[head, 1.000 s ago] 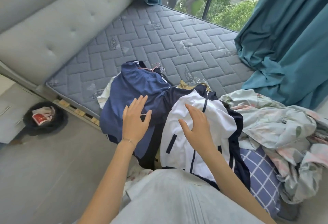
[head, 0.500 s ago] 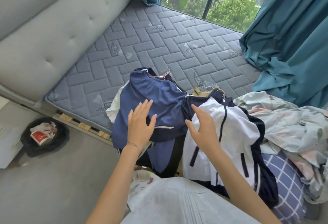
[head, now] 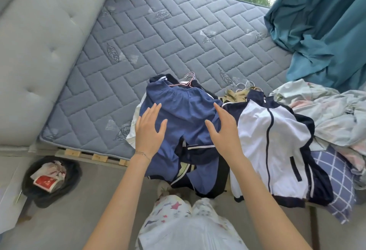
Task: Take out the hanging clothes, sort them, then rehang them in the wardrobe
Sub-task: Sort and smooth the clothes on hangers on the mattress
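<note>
A bare quilted grey-blue mattress (head: 178, 37) is lying on a wooden slatted base (head: 95, 156), with a padded grey headboard (head: 39, 41) running along its left side and teal curtains (head: 324, 27) hanging by a window at the far right. On the grey floor a black bin (head: 51, 180) is sitting near the mattress corner. A pile of clothes is resting at the mattress's near edge: blue trousers (head: 184, 115) beside a white and navy jacket (head: 273, 142), with pink hanger hooks (head: 189, 80) poking out behind. Crumpled floral bedding (head: 326, 115) is lying to the right. The left hand (head: 149, 130) and right hand (head: 223, 130) are hovering over the trousers, fingers spread wide, holding nothing. Whether the palms are touching the fabric is hard to tell; the garments underneath are mostly hidden.
</note>
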Available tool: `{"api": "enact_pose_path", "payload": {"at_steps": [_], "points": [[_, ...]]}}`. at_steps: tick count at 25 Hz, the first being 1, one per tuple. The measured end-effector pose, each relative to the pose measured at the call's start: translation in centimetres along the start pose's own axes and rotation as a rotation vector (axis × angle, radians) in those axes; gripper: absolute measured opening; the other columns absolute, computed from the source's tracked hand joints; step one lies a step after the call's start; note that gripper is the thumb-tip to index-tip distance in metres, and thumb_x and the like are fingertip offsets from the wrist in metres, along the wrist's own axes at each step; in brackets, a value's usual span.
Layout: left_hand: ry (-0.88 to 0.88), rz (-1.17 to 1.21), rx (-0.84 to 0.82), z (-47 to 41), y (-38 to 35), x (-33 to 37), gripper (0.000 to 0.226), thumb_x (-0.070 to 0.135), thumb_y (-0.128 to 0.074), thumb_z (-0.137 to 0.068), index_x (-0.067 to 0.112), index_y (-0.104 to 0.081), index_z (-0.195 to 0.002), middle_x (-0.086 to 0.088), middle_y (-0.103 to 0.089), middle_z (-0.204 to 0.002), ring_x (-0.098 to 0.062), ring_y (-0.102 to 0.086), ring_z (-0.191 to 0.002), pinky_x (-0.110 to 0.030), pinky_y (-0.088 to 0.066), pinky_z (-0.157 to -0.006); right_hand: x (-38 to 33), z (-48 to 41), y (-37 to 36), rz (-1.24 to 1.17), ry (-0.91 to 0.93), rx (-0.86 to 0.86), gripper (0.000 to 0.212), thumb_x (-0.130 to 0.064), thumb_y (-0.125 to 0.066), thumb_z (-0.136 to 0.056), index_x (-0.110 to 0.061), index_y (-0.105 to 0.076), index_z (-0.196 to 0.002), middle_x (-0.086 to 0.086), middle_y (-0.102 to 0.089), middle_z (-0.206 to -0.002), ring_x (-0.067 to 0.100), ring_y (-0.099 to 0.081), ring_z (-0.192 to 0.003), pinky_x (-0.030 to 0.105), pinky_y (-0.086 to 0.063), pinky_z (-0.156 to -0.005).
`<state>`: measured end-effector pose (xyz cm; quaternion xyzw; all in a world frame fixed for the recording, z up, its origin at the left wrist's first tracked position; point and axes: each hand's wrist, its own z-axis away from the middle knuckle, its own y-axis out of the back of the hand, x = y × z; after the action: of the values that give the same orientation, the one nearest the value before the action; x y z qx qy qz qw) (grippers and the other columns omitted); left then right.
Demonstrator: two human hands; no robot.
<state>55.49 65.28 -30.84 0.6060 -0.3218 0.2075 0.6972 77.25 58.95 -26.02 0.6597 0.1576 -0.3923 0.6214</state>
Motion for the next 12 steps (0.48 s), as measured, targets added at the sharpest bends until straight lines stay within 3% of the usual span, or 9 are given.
{"api": "enact_pose_path", "payload": {"at_steps": [5,9,12], "points": [[0.054,0.048,-0.055,-4.5,-5.2,-4.6,0.052,0.032,-0.052,-0.098,0.028,-0.035,-0.148,0.010,-0.035,-0.153,-0.013,-0.023,-0.145,-0.049,-0.021,-0.118,5.1,-5.4,-5.8,-0.043,-0.089,-0.062,0.056,-0.029,-0.057,-0.096,-0.018,-0.038,-0.147,-0.003,-0.043,-0.148,0.015,-0.036,-0.138,0.038,-0.033,-0.114],[0.073,0.053,-0.067,-8.4,-11.3,-8.5,0.051,0.031,-0.052,-0.098,0.029,-0.037,-0.147,0.011,-0.037,-0.152,-0.010,-0.025,-0.144,-0.045,-0.016,-0.120,11.2,-11.1,-11.8,0.023,-0.079,-0.096,0.050,-0.025,-0.057,-0.096,-0.017,-0.043,-0.143,0.001,-0.046,-0.145,0.020,-0.037,-0.137,0.043,-0.031,-0.113],[-0.013,0.032,-0.002,-11.5,-15.8,-10.5,0.049,0.033,-0.050,-0.095,0.027,-0.042,-0.143,0.010,-0.044,-0.147,-0.010,-0.034,-0.140,-0.042,-0.020,-0.118,15.7,-15.7,-15.7,0.083,-0.015,-0.082,0.049,-0.024,-0.057,-0.093,-0.014,-0.048,-0.140,0.006,-0.048,-0.144,0.024,-0.036,-0.138,0.047,-0.029,-0.113]]}}
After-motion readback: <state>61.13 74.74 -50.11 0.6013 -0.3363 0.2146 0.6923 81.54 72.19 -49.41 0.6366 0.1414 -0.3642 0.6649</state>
